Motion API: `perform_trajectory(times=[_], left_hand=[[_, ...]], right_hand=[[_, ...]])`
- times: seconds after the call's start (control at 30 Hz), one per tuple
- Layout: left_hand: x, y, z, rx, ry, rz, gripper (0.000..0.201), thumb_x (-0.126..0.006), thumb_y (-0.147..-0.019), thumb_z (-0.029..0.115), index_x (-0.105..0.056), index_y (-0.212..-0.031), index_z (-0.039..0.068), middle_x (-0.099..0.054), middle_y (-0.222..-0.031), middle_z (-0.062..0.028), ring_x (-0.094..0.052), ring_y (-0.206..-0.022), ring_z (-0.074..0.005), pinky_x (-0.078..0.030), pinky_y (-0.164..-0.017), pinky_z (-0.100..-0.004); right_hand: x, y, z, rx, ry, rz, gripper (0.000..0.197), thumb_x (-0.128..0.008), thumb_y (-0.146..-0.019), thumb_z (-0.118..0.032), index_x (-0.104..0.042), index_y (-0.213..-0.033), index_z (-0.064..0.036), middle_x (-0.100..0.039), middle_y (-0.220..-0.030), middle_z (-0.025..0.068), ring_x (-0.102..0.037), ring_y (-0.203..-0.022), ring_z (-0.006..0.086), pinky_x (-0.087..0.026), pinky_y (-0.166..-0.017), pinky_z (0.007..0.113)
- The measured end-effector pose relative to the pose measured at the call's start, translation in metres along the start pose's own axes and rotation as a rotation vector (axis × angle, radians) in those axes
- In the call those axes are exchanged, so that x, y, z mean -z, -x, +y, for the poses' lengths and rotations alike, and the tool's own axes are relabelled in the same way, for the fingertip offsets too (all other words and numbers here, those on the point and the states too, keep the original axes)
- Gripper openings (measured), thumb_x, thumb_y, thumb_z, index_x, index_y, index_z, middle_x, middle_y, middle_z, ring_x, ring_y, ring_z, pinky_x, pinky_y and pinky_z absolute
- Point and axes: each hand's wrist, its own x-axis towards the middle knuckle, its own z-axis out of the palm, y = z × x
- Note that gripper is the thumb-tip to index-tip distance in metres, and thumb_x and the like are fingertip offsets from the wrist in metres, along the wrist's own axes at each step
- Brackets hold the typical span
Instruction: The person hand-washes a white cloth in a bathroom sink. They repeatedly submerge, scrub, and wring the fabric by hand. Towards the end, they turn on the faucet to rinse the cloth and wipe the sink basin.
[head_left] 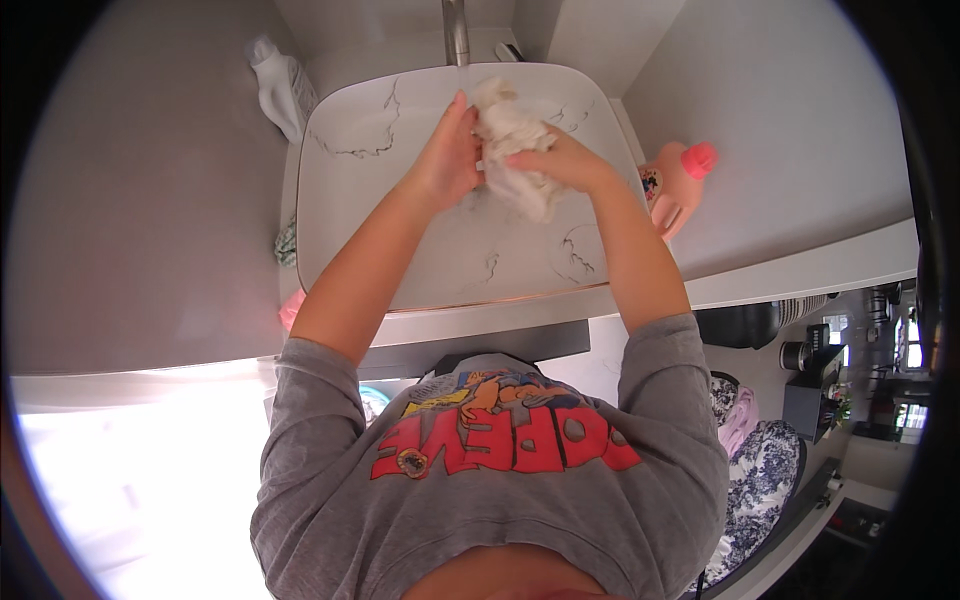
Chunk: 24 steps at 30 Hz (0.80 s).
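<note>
A wet, crumpled off-white cloth [515, 150] is held over the basin, below the tap. My right hand [568, 162] grips it from the right side, thumb lying across the front and the other fingers hidden behind the folds. At the cloth's left edge is my left hand [450, 155], palm turned toward it and fingers stretched apart; whether they touch the fabric is hard to see. Both hands are slightly blurred. Above them the metal faucet [456, 35] points down, and a thin stream of water seems to fall from it beside the cloth.
The white marbled basin [350, 230] has a raised rim all round. A white bottle [280, 90] stands at its left, a pink jug with a red cap [680, 185] at its right. Grey walls close in both sides. A green patterned cloth [286, 243] lies by the left rim.
</note>
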Motion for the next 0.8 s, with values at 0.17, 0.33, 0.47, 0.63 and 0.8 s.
perform_trajectory(times=[0.17, 0.33, 0.47, 0.63, 0.8], left_hand=[[0.052, -0.05, -0.003, -0.066, 0.222, 0.409, 0.049, -0.035, -0.093, 0.041, -0.041, -0.116, -0.002, -0.049, -0.113, -0.0203, -0.051, -0.104, -0.0286, -0.042, -0.092, -0.0473], [0.096, -0.111, -0.022, 0.074, 0.284, 0.595, 0.033, -0.038, -0.094, 0.028, -0.045, -0.108, -0.001, -0.05, -0.102, -0.016, -0.053, -0.091, -0.0249, -0.048, -0.085, -0.0415], [0.102, -0.147, -0.032, 0.128, -0.105, 0.571, 0.026, -0.04, -0.093, 0.025, -0.053, -0.098, 0.002, -0.056, -0.088, -0.0108, -0.056, -0.081, -0.0234, -0.049, -0.075, -0.0362], [0.098, -0.146, -0.034, 0.006, -1.598, 0.45, 0.031, -0.048, -0.088, 0.033, -0.059, -0.09, 0.004, -0.06, -0.089, -0.0111, -0.058, -0.084, -0.0236, -0.047, -0.076, -0.0394], [0.126, -0.11, -0.023, -0.061, -2.195, -0.289, 0.062, -0.056, -0.079, 0.051, -0.046, -0.12, 0.006, -0.041, -0.126, -0.0225, -0.034, -0.122, -0.0325, -0.03, -0.098, -0.0476]], right_hand=[[0.043, 0.002, 0.014, -0.102, -0.545, 0.257, 0.053, -0.068, -0.074, -0.032, -0.052, -0.115, -0.0028, -0.061, -0.103, 0.0068, -0.061, -0.09, 0.018, -0.052, -0.075, 0.029], [0.055, -0.006, 0.02, 0.139, -0.98, 0.397, 0.039, -0.062, -0.081, -0.029, -0.055, -0.11, -0.0046, -0.062, -0.1, 0.0057, -0.062, -0.087, 0.0162, -0.053, -0.074, 0.03], [0.07, -0.014, 0.036, 0.179, -1.025, 0.43, 0.037, -0.061, -0.082, -0.029, -0.055, -0.109, -0.0047, -0.062, -0.099, 0.0049, -0.062, -0.087, 0.0166, -0.053, -0.074, 0.03], [0.066, -0.015, 0.029, 0.174, -1.009, 0.408, 0.038, -0.063, -0.081, -0.027, -0.054, -0.11, -0.0045, -0.062, -0.099, 0.0056, -0.062, -0.087, 0.0162, -0.053, -0.073, 0.031], [0.055, -0.012, 0.016, 0.185, -0.976, 0.398, 0.041, -0.065, -0.079, -0.026, -0.053, -0.111, -0.004, -0.062, -0.099, 0.0055, -0.062, -0.086, 0.0161, -0.053, -0.072, 0.031]])
